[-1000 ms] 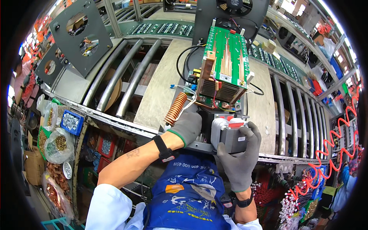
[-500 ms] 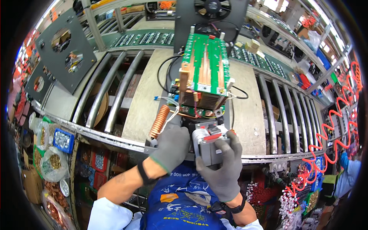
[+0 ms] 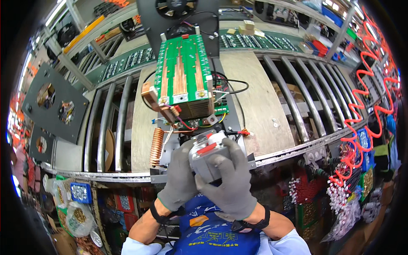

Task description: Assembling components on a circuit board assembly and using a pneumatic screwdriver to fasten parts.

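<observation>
Between my two gloved hands is a grey block-shaped electrical part with red strips and a round white piece on top. My left hand is closed against its left side. My right hand grips it from the right, fingers over its upper side. The part is slightly tilted, in front of a stack topped by a green circuit board with copper strips. Left of my left hand stands a copper coil. Loose wires lie beyond my right hand. The underside of the part is hidden.
Metal rollers lie left of the pale board, and more rollers lie right. A dark panel with a fan stands behind. Red coiled hoses hang at right. Bins of small parts sit below the left edge.
My left hand has moved from beside the part onto its left side, so both hands now hold it. The part has turned. The view has shifted, putting the circuit-board stack farther left.
</observation>
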`<move>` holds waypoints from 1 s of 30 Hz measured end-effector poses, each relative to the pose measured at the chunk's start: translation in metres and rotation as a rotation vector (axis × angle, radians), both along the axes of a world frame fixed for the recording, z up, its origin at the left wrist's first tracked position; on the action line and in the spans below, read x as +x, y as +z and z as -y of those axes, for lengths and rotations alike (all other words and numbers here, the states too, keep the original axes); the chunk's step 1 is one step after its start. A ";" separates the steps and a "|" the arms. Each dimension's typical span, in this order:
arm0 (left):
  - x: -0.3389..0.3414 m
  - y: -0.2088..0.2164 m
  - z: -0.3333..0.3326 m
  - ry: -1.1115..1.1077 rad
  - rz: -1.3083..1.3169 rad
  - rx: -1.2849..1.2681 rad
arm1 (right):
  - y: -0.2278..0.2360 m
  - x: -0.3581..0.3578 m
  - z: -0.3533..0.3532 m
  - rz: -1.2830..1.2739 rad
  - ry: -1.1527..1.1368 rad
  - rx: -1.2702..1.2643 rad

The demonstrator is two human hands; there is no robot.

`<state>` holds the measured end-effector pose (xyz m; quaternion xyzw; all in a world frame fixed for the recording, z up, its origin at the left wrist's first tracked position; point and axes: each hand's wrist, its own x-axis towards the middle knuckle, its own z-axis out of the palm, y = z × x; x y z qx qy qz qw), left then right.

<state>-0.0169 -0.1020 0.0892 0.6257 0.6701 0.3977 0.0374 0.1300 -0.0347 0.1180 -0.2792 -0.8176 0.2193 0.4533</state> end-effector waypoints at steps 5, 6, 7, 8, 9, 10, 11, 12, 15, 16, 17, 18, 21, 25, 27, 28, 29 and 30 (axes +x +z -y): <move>-0.010 0.004 0.008 0.023 0.420 -0.155 | 0.002 -0.012 0.010 -0.025 -0.009 -0.081; -0.016 0.005 0.011 -0.004 0.247 -0.166 | 0.002 -0.015 0.011 -0.060 0.021 -0.147; -0.022 0.005 0.013 -0.021 0.230 -0.185 | 0.002 -0.017 0.011 -0.052 0.006 -0.125; -0.027 0.004 0.014 -0.038 0.213 -0.207 | 0.001 -0.019 0.011 -0.033 0.002 -0.120; -0.031 0.004 0.015 -0.017 0.183 -0.246 | 0.000 -0.020 0.012 0.015 0.002 -0.145; -0.034 0.003 0.015 -0.030 0.230 -0.271 | -0.001 -0.020 0.013 0.027 0.004 -0.127; -0.037 0.004 0.016 -0.071 0.255 -0.315 | -0.002 -0.020 0.014 0.024 -0.010 -0.144; -0.037 0.002 0.012 -0.047 0.524 -0.331 | -0.004 -0.019 0.014 0.020 0.003 -0.115; -0.031 0.006 0.010 0.030 1.175 -0.394 | -0.010 -0.015 0.012 0.017 0.037 -0.135; -0.030 0.008 0.009 -0.020 0.677 -0.389 | -0.013 -0.012 0.011 -0.016 0.062 -0.142; -0.026 0.007 0.007 0.013 0.819 -0.418 | -0.015 -0.010 0.009 -0.029 0.095 -0.167; -0.022 0.007 0.007 0.059 1.104 -0.426 | -0.018 -0.007 0.007 -0.053 0.094 -0.162; -0.014 0.004 0.008 -0.059 1.660 -0.197 | -0.023 0.005 0.001 -0.133 0.221 -0.202; -0.019 0.004 0.010 -0.130 1.617 -0.152 | -0.023 0.006 -0.002 -0.135 0.243 -0.180; -0.027 0.008 0.009 -0.145 0.328 -0.212 | -0.019 0.002 -0.001 -0.126 0.217 -0.137; -0.031 0.010 0.008 -0.127 -0.018 -0.154 | -0.017 0.000 0.000 -0.101 0.209 -0.134; -0.033 0.011 0.007 -0.091 -0.241 -0.106 | -0.015 -0.002 0.000 -0.073 0.197 -0.143; -0.036 0.013 0.006 -0.091 -0.179 -0.161 | -0.012 -0.003 -0.001 -0.081 0.191 -0.132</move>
